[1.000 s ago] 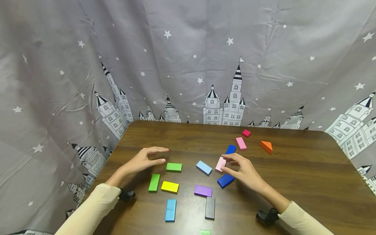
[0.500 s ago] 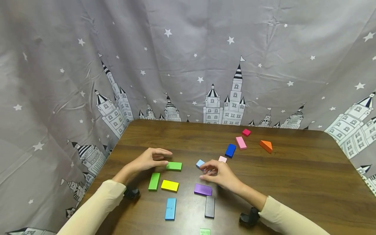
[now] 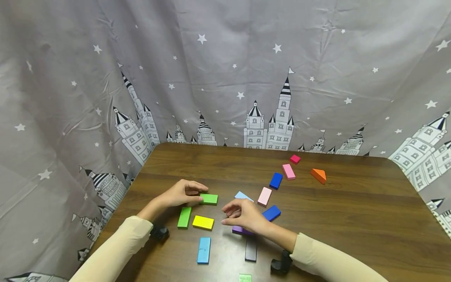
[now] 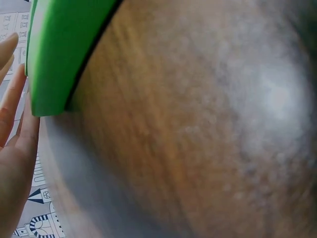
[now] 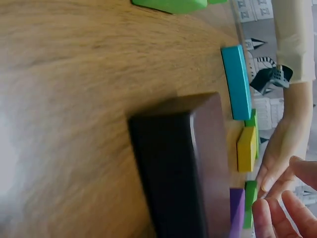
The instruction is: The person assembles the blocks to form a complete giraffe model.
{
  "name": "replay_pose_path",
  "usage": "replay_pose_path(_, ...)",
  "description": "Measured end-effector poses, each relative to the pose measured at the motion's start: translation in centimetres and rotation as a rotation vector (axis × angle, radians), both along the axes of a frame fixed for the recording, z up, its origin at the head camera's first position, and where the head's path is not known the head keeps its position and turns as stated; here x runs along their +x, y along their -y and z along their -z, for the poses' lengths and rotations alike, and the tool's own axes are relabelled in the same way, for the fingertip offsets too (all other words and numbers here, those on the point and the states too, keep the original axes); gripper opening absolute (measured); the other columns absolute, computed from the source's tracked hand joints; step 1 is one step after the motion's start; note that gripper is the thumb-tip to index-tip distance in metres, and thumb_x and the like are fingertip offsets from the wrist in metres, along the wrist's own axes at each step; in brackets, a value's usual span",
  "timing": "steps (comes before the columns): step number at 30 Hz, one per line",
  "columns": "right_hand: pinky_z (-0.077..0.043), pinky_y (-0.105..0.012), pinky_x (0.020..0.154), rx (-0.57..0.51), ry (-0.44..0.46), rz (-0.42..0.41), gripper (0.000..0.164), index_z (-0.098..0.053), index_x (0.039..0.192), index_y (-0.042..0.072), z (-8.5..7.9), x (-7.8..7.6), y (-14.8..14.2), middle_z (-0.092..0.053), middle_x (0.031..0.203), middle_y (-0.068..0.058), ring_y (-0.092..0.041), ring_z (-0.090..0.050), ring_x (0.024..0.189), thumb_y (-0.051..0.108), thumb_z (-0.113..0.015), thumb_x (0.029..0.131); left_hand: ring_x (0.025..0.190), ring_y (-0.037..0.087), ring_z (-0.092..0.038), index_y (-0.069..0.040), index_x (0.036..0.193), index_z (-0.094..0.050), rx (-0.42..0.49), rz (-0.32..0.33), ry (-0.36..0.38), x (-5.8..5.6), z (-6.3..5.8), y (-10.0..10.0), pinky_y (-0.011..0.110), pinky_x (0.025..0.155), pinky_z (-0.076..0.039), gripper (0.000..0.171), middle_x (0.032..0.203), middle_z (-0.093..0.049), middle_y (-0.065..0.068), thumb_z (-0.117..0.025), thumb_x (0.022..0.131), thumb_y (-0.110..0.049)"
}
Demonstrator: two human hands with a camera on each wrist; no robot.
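The wooden table [image 3: 352, 211] carries everything, backed by a grey castle-print curtain [image 3: 225, 70]. Taking the yellow block [image 3: 203, 222] as the landmark: the left hand [image 3: 181, 193] lies just beyond it and to its left, fingers curled lightly, fingertips touching the near end of a green block [image 3: 208, 199] that lies flat directly behind the yellow one. The left wrist view shows straightish fingers beside that green block's edge, so this reads as a touch or a light pinch, not a full grip. A second green block [image 3: 184, 217] lies just left of the yellow block.

The right hand [image 3: 243, 214] hovers just right of the yellow block, fingers loosely bent and holding nothing, above a purple block [image 3: 239, 230] that it partly hides. A black block [image 3: 250, 250] sits nearer the person than the purple one, and a teal block [image 3: 204, 250] lies in front of the yellow block. A light blue block [image 3: 243, 195], a pale pink block [image 3: 264, 196] and a dark blue block [image 3: 271, 212] lie further right of the yellow block; another blue block [image 3: 276, 180], a pink block [image 3: 288, 171], a red block [image 3: 295, 159] and an orange wedge [image 3: 318, 176] are well beyond.

The risks, as I judge them: the blocks lie close together, so the right hand's heel or sleeve could drag the purple or black block, and a fingertip hold on the green block could let it slip or twist.
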State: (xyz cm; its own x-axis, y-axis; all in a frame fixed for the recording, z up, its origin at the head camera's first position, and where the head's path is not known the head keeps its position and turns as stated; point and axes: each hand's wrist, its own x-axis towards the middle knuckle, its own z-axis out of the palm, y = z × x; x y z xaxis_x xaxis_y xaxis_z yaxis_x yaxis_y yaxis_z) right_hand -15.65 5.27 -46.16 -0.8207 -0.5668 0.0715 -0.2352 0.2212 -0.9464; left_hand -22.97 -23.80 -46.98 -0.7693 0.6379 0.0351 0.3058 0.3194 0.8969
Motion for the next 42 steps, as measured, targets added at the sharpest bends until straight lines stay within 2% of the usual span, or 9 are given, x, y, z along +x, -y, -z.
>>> replay_pose_path(8, -0.056, -0.022, 0.074, 0.019, -0.001, 0.000, 0.029, -0.068, 0.104, -0.011, 0.5, -0.1, 1.8, -0.069, 0.098, -0.021, -0.028, -0.069, 0.086, -0.001, -0.081, 0.081, 0.117, 0.040, -0.060, 0.011, 0.121, -0.065, -0.003, 0.027, -0.031, -0.1, 0.1, -0.2, 0.042, 0.097, -0.049, 0.035, 0.122, -0.065, 0.024, -0.073, 0.088, 0.003)
replay_pose_path(16, -0.055, -0.019, 0.069, 0.010, 0.006, 0.005, 0.028, -0.069, 0.101, -0.014, 1.3, 0.1, 3.1, -0.070, 0.092, -0.020, -0.022, -0.068, 0.078, -0.007, -0.081, 0.076, 0.117, 0.040, -0.059, 0.011, 0.121, -0.066, -0.029, 0.051, -0.022, 0.0, 0.4, -0.3, 0.043, 0.097, -0.049, 0.036, 0.122, -0.065, 0.024, -0.074, 0.087, 0.005)
replay_pose_path(23, -0.053, -0.016, 0.064, 0.047, 0.004, 0.042, 0.031, -0.071, 0.097, -0.010, 1.6, 0.5, 4.2, -0.069, 0.085, -0.014, -0.015, -0.065, 0.071, -0.007, -0.086, 0.070, 0.117, 0.039, -0.060, 0.009, 0.120, -0.067, -0.043, 0.024, -0.002, 0.3, 0.6, -0.1, 0.038, 0.096, -0.050, 0.036, 0.122, -0.066, 0.023, -0.074, 0.086, 0.005)
replay_pose_path(28, -0.051, -0.015, 0.062, 0.056, -0.035, 0.050, 0.032, -0.072, 0.096, -0.009, 1.9, 0.7, 4.6, -0.067, 0.081, -0.012, -0.014, -0.063, 0.069, -0.007, -0.087, 0.068, 0.116, 0.039, -0.061, 0.010, 0.119, -0.067, -0.047, 0.013, 0.009, 0.6, 0.5, -0.1, 0.038, 0.095, -0.051, 0.035, 0.121, -0.065, 0.024, -0.075, 0.085, 0.005)
replay_pose_path(34, -0.051, -0.015, 0.061, 0.063, -0.109, 0.056, 0.032, -0.072, 0.094, -0.009, 2.2, 0.8, 4.8, -0.064, 0.080, -0.008, -0.014, -0.062, 0.068, -0.007, -0.088, 0.067, 0.113, 0.038, -0.061, 0.011, 0.116, -0.068, -0.044, 0.032, -0.015, 0.9, 0.6, 0.1, 0.036, 0.094, -0.051, 0.033, 0.117, -0.066, 0.023, -0.076, 0.085, 0.004)
replay_pose_path(42, -0.051, -0.016, 0.060, 0.091, -0.160, 0.060, 0.028, -0.073, 0.092, -0.007, 2.2, 0.7, 5.0, -0.061, 0.079, -0.006, -0.012, -0.060, 0.067, -0.007, -0.088, 0.067, 0.111, 0.032, -0.063, 0.007, 0.115, -0.071, -0.052, 0.030, -0.015, 1.0, 0.6, 0.0, 0.032, 0.092, -0.052, 0.033, 0.116, -0.068, 0.018, -0.078, 0.083, 0.002)
